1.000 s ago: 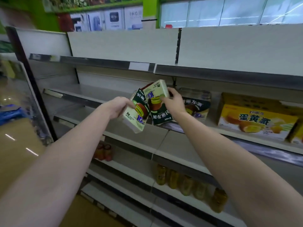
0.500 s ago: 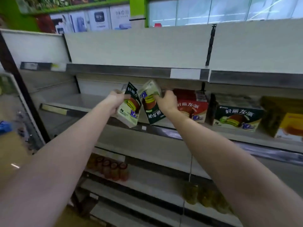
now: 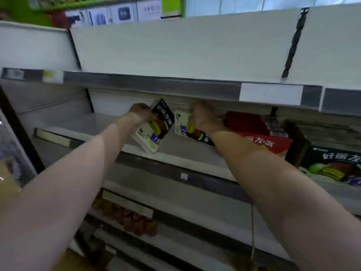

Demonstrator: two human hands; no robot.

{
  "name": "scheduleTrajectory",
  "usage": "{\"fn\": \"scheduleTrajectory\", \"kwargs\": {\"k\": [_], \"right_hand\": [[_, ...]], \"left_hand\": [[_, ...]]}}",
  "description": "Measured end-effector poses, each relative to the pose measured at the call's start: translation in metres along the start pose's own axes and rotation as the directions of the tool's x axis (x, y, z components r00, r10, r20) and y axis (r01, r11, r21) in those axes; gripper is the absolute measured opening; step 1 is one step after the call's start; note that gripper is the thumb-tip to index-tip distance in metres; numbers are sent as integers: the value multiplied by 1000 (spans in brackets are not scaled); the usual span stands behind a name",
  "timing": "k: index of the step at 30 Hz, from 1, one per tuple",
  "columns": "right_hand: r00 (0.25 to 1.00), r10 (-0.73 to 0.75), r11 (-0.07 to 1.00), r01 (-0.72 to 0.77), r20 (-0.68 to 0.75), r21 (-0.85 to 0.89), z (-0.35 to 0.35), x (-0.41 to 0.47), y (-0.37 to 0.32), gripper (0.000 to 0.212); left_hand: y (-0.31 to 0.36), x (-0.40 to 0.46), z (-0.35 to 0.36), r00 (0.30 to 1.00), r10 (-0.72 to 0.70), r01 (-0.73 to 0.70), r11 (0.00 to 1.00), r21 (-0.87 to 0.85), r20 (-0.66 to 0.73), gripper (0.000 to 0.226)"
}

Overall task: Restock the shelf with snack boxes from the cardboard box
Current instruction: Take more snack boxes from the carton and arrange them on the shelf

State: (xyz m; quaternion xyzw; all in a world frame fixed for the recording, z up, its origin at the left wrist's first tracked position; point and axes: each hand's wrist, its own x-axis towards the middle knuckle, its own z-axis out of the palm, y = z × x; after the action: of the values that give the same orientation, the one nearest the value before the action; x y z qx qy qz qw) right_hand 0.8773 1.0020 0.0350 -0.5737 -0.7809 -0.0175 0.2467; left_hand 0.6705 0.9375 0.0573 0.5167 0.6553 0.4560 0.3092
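**Two boxes held over the middle shelf**

The left hand [image 3: 141,112] holds a tilted green-and-cream snack box [image 3: 154,128] above the grey metal shelf [image 3: 175,151]. Just right of it, the right hand [image 3: 204,119] holds a second green-and-cream snack box [image 3: 184,127]. Farther right, a red cardboard snack box [image 3: 259,137] rests on the shelf, then a dark green snack box [image 3: 332,163]. Small brown jars [image 3: 134,220] stand on a lower shelf [image 3: 195,204].

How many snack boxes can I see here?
4: one in the left hand, one in the right hand, a red box and a dark box on the shelf. Others may be hidden.

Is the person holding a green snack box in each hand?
Yes: the left hand grips one green snack box, and the right hand grips another green snack box over the shelf.
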Motion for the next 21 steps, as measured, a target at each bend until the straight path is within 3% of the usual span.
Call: {"fn": "scheduleTrajectory", "kwargs": {"k": [7, 13, 15, 18, 19, 21], "right_hand": [[995, -84, 993, 87, 48, -79, 24, 35, -2, 30], [999, -24, 999, 22, 44, 41, 30, 54, -9, 18], [982, 10, 996, -28, 191, 88, 33, 51, -6, 35], [918, 81, 971, -161, 387, 177, 28, 40, -9, 93], [914, 99, 977, -165, 395, 137, 26, 40, -13, 96], [886, 150, 973, -210, 438, 93, 23, 42, -22, 81]], "left_hand": [[-21, 43, -17, 995, -69, 80, 983, -165, 69, 31], [-25, 71, -23, 992, -30, 54, 979, -196, 122, 3], [-26, 82, -26, 992, -5, 28, 982, -185, 123, 11], [-29, 96, -27, 992, 26, -11, 993, -115, 125, 23], [-30, 99, -27, 990, 49, -37, 995, -90, 132, 22], [-31, 105, -25, 981, 106, -99, 994, -50, 164, 18]]}}
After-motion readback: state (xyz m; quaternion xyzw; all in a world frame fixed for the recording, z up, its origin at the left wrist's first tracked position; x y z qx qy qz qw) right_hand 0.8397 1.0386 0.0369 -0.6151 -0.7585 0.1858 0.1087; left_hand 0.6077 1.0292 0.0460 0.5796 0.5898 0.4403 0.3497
